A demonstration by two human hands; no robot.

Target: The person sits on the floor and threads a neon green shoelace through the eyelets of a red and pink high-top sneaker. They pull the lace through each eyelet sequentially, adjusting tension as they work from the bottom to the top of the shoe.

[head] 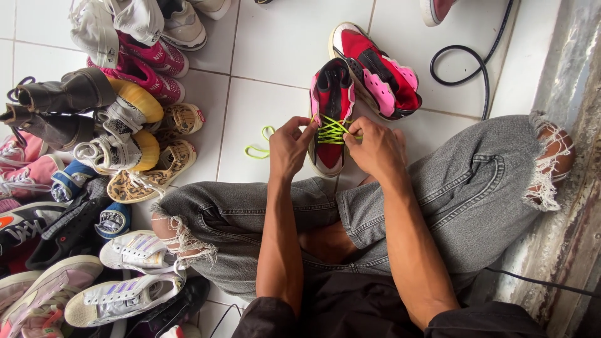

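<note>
A red, pink and black sneaker stands upright on the white tile floor in front of my crossed legs. A neon yellow-green lace is threaded across its lower eyelets. My left hand pinches the lace at the shoe's left side, and a loose end of the lace loops on the tile further left. My right hand grips the lace at the shoe's right side. The matching sneaker lies on its side just behind, to the right.
A heap of many shoes fills the left side: white sneakers, pink ones, black boots, leopard-print slip-ons. A black cable curls on the tiles at the upper right. A worn concrete ledge runs along the right edge.
</note>
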